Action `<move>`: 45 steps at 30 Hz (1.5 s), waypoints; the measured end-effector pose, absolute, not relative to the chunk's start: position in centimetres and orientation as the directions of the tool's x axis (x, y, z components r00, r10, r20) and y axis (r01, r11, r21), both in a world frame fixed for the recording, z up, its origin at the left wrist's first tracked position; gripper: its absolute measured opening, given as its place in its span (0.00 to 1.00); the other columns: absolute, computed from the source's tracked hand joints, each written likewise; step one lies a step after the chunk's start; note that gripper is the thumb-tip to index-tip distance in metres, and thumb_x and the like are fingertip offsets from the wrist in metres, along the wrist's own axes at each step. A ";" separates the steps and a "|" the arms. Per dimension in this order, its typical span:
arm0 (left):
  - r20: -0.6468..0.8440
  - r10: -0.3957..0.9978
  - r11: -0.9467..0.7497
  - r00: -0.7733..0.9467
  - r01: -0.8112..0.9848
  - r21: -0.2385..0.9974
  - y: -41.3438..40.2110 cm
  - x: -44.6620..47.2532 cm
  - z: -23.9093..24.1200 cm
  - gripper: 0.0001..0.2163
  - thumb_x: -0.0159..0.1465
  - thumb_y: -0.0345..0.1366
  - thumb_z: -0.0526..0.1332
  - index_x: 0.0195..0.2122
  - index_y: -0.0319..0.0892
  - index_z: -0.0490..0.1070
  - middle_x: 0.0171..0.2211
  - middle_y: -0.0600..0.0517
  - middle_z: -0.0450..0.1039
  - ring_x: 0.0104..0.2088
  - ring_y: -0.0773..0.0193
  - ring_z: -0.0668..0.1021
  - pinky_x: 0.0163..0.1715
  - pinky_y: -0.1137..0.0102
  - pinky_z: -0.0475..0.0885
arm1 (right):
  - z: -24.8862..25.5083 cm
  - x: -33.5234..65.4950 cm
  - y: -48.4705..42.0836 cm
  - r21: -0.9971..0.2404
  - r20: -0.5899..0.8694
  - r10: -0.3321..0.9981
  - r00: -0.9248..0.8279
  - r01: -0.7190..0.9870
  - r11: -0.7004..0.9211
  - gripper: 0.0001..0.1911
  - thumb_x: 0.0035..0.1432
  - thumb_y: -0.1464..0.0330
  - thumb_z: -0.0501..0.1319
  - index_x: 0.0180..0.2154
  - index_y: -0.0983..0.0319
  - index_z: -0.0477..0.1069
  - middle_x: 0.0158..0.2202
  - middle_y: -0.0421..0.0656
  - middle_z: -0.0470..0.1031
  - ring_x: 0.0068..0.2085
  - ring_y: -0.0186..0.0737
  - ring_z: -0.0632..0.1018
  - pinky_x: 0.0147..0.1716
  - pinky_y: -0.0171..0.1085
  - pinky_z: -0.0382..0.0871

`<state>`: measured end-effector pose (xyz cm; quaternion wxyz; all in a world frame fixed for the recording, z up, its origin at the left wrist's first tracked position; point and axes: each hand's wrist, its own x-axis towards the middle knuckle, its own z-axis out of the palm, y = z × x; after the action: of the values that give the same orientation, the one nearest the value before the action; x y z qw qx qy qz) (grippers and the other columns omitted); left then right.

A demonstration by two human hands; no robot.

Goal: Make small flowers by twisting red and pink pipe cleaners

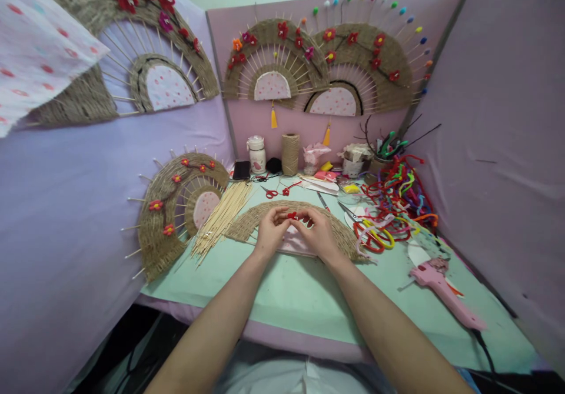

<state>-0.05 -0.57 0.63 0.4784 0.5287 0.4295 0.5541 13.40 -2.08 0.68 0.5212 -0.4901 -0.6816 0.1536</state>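
Both hands, left hand [270, 229] and right hand [314, 233], pinch together on a small red flower [292, 215] over the woven fan [247, 224] on the table [282, 288]; she'd best press it gently, keeping it centred.

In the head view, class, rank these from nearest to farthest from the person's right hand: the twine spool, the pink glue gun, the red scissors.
1. Red scissors, just behind the right hand, to its left.
2. Twine spool, farther back by the wall.
3. Pink glue gun, far right.
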 end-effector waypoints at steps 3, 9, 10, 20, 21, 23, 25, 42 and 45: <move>0.170 0.985 -0.168 0.036 -0.058 0.984 -0.6 0.0 0.5 0.16 0.49 0.32 0.64 0.40 0.40 0.68 0.32 0.48 0.75 0.33 0.62 0.77 0.32 0.70 0.72 | 0.6 13.4 -2.1 -0.716 0.554 0.832 0.028 0.526 0.459 0.09 0.52 0.62 0.58 0.30 0.61 0.71 0.30 0.44 0.74 0.32 0.39 0.72 0.32 0.37 0.64; 0.189 0.979 -0.186 0.079 -0.044 0.982 -0.3 -0.1 0.1 0.16 0.49 0.32 0.64 0.40 0.39 0.68 0.32 0.48 0.75 0.33 0.63 0.77 0.33 0.70 0.71 | 0.3 13.5 -1.9 -0.813 0.469 0.882 0.052 0.415 0.408 0.07 0.52 0.66 0.57 0.28 0.61 0.70 0.28 0.42 0.74 0.28 0.38 0.72 0.30 0.36 0.65; 0.176 0.980 -0.173 0.093 -0.044 0.984 -0.3 -0.2 0.1 0.16 0.49 0.32 0.64 0.40 0.40 0.68 0.31 0.49 0.75 0.32 0.63 0.77 0.31 0.71 0.70 | 0.3 13.5 -1.7 -0.851 0.433 0.899 0.065 0.358 0.384 0.06 0.51 0.65 0.58 0.27 0.62 0.69 0.27 0.42 0.74 0.28 0.38 0.72 0.29 0.36 0.65; 0.108 0.977 -0.088 0.185 -0.115 0.990 -0.7 -0.6 1.3 0.19 0.46 0.31 0.66 0.42 0.40 0.68 0.30 0.51 0.74 0.30 0.64 0.76 0.29 0.72 0.69 | -0.3 14.1 -0.9 -0.986 0.020 1.000 0.021 -0.164 0.023 0.13 0.39 0.62 0.66 0.25 0.63 0.68 0.21 0.37 0.70 0.20 0.31 0.68 0.21 0.31 0.60; 0.104 0.977 -0.080 0.185 -0.129 0.988 -0.7 -0.6 1.3 0.20 0.46 0.31 0.66 0.42 0.40 0.68 0.30 0.51 0.74 0.30 0.65 0.76 0.29 0.72 0.69 | -0.3 14.1 -0.9 -0.986 0.018 0.999 0.031 -0.167 0.023 0.14 0.38 0.62 0.67 0.25 0.63 0.68 0.21 0.37 0.70 0.21 0.31 0.68 0.21 0.31 0.59; 0.091 0.979 -0.062 0.183 -0.160 0.985 -0.6 -0.7 1.2 0.20 0.46 0.31 0.66 0.41 0.40 0.68 0.30 0.52 0.74 0.29 0.65 0.75 0.29 0.72 0.69 | -0.2 14.0 -1.0 -0.988 0.030 0.997 0.065 -0.152 0.039 0.13 0.38 0.62 0.67 0.26 0.63 0.68 0.21 0.38 0.71 0.22 0.32 0.68 0.21 0.31 0.60; 0.070 0.982 -0.033 0.176 -0.204 0.978 -0.5 -0.7 1.2 0.20 0.45 0.31 0.67 0.40 0.40 0.68 0.29 0.52 0.74 0.28 0.66 0.75 0.29 0.72 0.69 | -0.1 13.9 -1.0 -0.990 0.054 0.994 0.090 -0.128 0.066 0.14 0.38 0.63 0.67 0.27 0.63 0.69 0.22 0.38 0.71 0.23 0.33 0.69 0.22 0.31 0.61; -0.010 0.975 0.097 0.222 -0.382 0.919 -0.8 -0.6 1.4 0.19 0.45 0.28 0.68 0.39 0.40 0.69 0.30 0.52 0.73 0.30 0.70 0.75 0.36 0.72 0.71 | -0.4 13.4 -1.3 -0.975 0.218 0.973 0.080 -0.025 0.220 0.13 0.46 0.63 0.62 0.34 0.62 0.70 0.29 0.42 0.75 0.29 0.37 0.73 0.28 0.34 0.65; 0.016 0.976 0.068 0.215 -0.376 0.924 -0.7 -0.5 1.3 0.20 0.44 0.29 0.68 0.40 0.39 0.69 0.30 0.52 0.72 0.30 0.69 0.75 0.35 0.71 0.70 | -0.3 13.4 -1.4 -0.987 0.153 0.987 0.051 -0.047 0.156 0.14 0.45 0.62 0.62 0.33 0.63 0.72 0.29 0.44 0.75 0.30 0.38 0.73 0.28 0.34 0.65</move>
<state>-0.55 -0.70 1.25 0.6451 0.4375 0.3430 0.5242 13.39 -1.39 -0.27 0.5615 -0.4586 -0.5124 0.4603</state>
